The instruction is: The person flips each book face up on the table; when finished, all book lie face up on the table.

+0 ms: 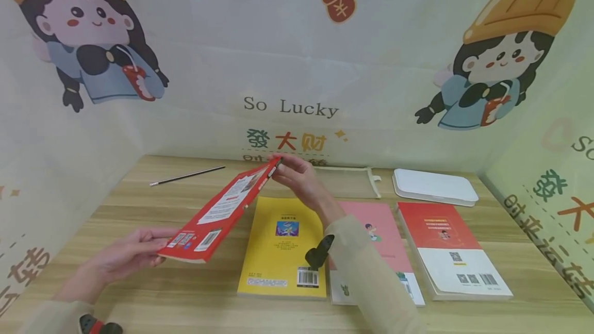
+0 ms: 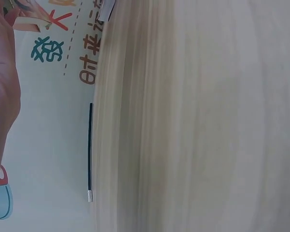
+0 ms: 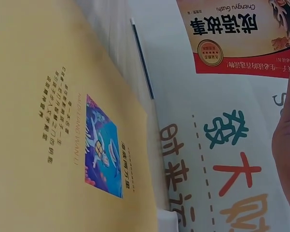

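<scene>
Red book (image 1: 221, 212) held aloft by opposite ends, tilted above the table (image 1: 134, 207).
Its lower end is pinched by the left hand (image 1: 132, 252) and its upper end by the right hand (image 1: 300, 178), probably so that the weight is shared and the pages are kept closed. Nearby, a yellow book (image 1: 280, 251), pink book (image 1: 390, 236) and red-white book (image 1: 457, 251) are laid flat in a row, apparently for easy reach.

Black pencil (image 1: 187, 176) and white case (image 1: 434, 185) before cartoon-print backdrop (image 1: 260, 55).
</scene>
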A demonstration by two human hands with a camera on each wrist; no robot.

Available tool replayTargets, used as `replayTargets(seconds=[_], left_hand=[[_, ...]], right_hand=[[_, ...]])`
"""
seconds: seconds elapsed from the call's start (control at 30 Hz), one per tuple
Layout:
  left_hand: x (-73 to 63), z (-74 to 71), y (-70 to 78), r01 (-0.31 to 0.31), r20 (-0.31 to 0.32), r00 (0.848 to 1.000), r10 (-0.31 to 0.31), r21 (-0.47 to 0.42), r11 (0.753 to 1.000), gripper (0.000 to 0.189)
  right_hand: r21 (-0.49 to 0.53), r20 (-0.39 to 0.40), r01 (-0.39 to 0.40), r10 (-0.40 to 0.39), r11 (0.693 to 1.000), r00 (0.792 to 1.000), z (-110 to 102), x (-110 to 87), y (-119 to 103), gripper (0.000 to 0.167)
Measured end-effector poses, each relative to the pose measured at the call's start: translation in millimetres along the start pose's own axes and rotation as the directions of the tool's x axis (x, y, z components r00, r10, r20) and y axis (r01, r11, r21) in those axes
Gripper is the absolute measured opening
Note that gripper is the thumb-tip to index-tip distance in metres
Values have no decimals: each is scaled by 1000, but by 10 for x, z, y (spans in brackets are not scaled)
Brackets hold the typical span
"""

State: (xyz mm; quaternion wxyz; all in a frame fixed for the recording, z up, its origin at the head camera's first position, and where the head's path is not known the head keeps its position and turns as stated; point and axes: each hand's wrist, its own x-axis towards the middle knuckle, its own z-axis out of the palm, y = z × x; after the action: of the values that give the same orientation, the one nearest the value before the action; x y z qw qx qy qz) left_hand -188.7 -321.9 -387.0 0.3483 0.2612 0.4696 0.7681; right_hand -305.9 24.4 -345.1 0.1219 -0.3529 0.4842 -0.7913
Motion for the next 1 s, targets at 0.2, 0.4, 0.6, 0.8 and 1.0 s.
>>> replayTargets(seconds=[0.2, 0.4, 0.6, 0.8, 1.0], left_hand=[[25, 9, -20, 17, -8, 1000, -17, 22, 1000, 46], [32, 13, -37, -45, 2, 999, 45, -44, 998, 49], [36, 24, -32, -88, -30, 996, 86, -87, 992, 49], [53, 64, -13, -81, -113, 990, 86, 47, 996, 45], [75, 122, 22, -98, -68, 992, 108, 138, 986, 48]], right_hand=[[-36, -14, -4, 3, 999, 1000, -5, -18, -40, 20], [-32, -22, 11, -12, 999, 1000, -27, -51, -63, 20], [-38, -25, 15, -16, 999, 1000, -67, -67, -67, 18], [-52, -74, 1, -4, 999, 997, -103, -90, -75, 15], [-107, -143, -31, 16, 994, 990, -126, -102, -103, 14]])
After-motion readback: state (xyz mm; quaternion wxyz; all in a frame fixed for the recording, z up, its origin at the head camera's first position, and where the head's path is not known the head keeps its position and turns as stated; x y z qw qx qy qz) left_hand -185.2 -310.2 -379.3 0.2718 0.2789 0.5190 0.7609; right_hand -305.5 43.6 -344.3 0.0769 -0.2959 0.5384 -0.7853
